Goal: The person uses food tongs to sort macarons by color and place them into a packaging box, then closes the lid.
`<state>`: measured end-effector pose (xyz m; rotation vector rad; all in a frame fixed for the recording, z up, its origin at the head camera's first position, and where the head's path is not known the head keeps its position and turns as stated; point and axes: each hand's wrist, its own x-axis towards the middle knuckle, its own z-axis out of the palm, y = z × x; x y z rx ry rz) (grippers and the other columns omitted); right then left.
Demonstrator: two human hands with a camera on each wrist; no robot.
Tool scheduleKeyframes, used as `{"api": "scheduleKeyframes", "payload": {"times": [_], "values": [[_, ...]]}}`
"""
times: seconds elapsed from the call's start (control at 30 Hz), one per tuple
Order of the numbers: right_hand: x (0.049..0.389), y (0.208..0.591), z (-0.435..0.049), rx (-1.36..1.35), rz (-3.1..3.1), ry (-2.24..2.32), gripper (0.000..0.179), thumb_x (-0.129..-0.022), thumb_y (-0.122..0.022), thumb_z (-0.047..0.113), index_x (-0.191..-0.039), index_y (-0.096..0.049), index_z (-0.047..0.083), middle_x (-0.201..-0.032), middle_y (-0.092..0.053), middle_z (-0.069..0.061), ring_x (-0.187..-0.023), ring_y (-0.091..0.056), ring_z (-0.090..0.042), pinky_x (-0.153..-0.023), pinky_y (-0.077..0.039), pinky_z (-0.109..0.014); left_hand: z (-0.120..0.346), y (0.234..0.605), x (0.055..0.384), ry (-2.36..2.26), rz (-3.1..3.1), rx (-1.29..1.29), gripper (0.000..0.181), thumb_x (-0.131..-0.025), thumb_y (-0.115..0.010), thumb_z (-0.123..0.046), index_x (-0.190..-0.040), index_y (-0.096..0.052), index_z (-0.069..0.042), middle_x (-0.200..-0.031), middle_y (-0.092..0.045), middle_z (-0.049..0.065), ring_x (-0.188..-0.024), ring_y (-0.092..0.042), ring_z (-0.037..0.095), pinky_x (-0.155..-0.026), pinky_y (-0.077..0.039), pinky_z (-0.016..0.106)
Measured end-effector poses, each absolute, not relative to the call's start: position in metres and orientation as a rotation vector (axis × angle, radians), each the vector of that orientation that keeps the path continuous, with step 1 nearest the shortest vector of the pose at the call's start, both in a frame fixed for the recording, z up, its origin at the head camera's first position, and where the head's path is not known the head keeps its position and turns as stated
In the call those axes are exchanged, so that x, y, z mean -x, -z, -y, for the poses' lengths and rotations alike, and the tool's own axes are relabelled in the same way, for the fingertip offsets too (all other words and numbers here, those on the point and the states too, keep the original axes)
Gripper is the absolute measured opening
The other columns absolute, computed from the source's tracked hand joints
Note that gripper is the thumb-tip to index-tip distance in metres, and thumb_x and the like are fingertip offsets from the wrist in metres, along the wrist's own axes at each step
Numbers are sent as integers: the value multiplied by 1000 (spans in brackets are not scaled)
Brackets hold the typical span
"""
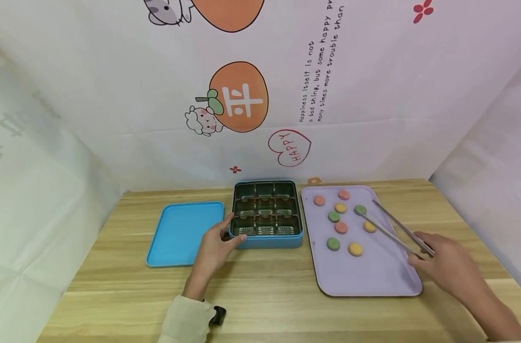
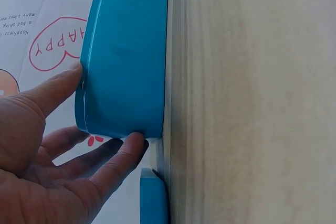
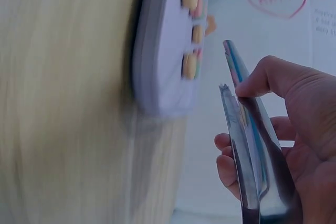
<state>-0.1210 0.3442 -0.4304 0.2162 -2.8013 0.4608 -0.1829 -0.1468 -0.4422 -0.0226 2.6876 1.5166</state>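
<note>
A blue square box (image 1: 269, 242) with a dark divided insert (image 1: 265, 209) stands on the table. My left hand (image 1: 215, 245) holds its front left corner. In the left wrist view the thumb (image 2: 63, 85) lies at the rim and the fingers (image 2: 123, 156) touch the adjoining side. My right hand (image 1: 446, 262) grips metal tongs (image 1: 391, 233), whose arms stand apart over a lilac tray (image 1: 372, 281). One tip overlaps a green macaron (image 1: 360, 209) in the head view; the other is above the tray's right edge. Nothing shows between the tips.
Several pink, yellow and green small macarons lie on the tray, among them a yellow one (image 1: 355, 249) and a pink one (image 1: 319, 200). Left of the box lies a flat blue lid (image 1: 185, 233). A printed white cloth (image 1: 157, 119) hangs behind the wooden table (image 1: 264, 295).
</note>
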Motion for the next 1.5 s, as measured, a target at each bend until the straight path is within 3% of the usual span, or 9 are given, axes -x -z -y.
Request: {"api": "scheduleKeyframes", "payload": {"times": [0.17,0.27,0.37,0.5,0.8,1.0,1.17,1.3,1.5], "values": [[117,428,-320,-248,2801,-457,49,-72,-84,13,-114,-74,-8,-98,-74,-22,-76,-63,-26,-62,-49,-43,147,441,183,-1515,-2697,23,75,-95,-80,-24,-160,-46,-17,-93,-54,10,-66,-45,17,-61,-40,31],[115,427,-309,-259,2808,-451,49,-70,-84,13,-113,-75,-9,-95,-73,-20,-74,-61,-24,-60,-48,-42,148,440,183,-1521,-2693,23,75,-95,-80,-24,-160,-45,-18,-99,-58,13,-66,-45,18,-60,-39,31],[114,427,-302,-267,2845,-452,47,-72,-84,15,-113,-75,-7,-88,-69,-12,-71,-53,-18,-57,-44,-36,147,440,184,-1518,-2701,20,75,-94,-81,-24,-160,-46,-17,-126,-64,19,-70,-46,19,-61,-40,32],[112,427,-295,-273,2914,-449,45,-75,-83,16,-113,-75,-6,-83,-65,-5,-68,-49,-15,-55,-41,-33,147,440,184,-1501,-2720,14,75,-94,-81,-25,-160,-46,-16,-156,-51,21,-79,-50,20,-66,-42,33],[113,425,-284,-309,2947,-431,42,-77,-81,15,-113,-75,-6,-85,-67,-5,-68,-50,-15,-57,-41,-34,148,440,183,-1503,-2716,19,75,-94,-81,-25,-159,-47,-17,-155,-52,21,-77,-50,20,-65,-42,33],[114,423,-279,-300,3002,-446,43,-81,-80,15,-116,-74,-9,-80,-63,-2,-66,-48,-14,-56,-38,-30,147,440,182,-1488,-2726,11,73,-95,-81,-26,-159,-48,-17,-159,-48,22,-103,-61,28,-75,-49,36],[115,423,-277,-297,3017,-449,42,-81,-79,14,-116,-74,-8,-80,-63,-1,-66,-48,-14,-56,-39,-31,148,439,181,-1489,-2722,9,72,-95,-80,-27,-159,-48,-17,-161,-45,22,-123,-60,33,-84,-53,42],[114,423,-276,-309,3026,-453,39,-82,-78,13,-116,-75,-8,-77,-60,2,-64,-46,-14,-54,-36,-30,148,440,182,-1483,-2723,15,72,-95,-80,-27,-159,-48,-17,-161,-46,22,-127,-58,35,-88,-53,45],[114,422,-275,-335,3033,-419,37,-85,-76,10,-117,-74,-9,-73,-53,4,-64,-44,-13,-55,-35,-31,149,440,182,-1476,-2725,19,72,-95,-80,-28,-159,-48,-18,-161,-46,22,-117,-60,32,-84,-52,43]]}}
